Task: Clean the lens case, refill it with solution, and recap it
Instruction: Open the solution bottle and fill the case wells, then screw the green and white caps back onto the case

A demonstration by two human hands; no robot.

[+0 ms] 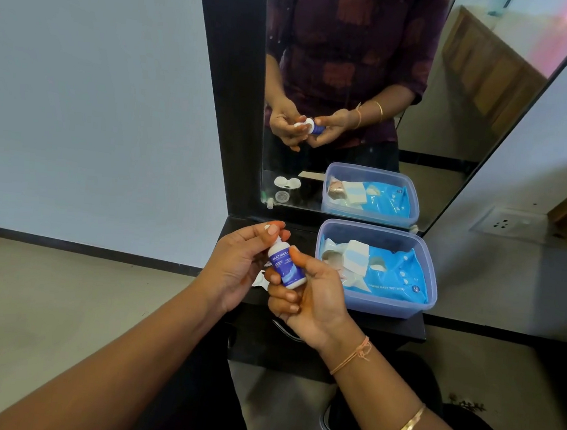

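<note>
My right hand curls round the white-and-blue solution bottle, which reads MULTISOL. My left hand pinches what looks like its white cap. The white lens case peeks out on the shelf behind my hands. The blue pack reads BABY WET WIPES.

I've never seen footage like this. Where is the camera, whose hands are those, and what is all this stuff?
There is no machine here. A person wears one camera on the head, and it looks down at their own two hands. The right hand grips a small blue-and-white solution bottle, and the left hand pinches its top. Ahead is a mirror, so the same hands appear again, reflected. On the black shelf sits a plastic tub holding a pack of wet wipes. The white lens case lies behind the hands, mostly hidden, and shows more clearly in the reflection.
</note>
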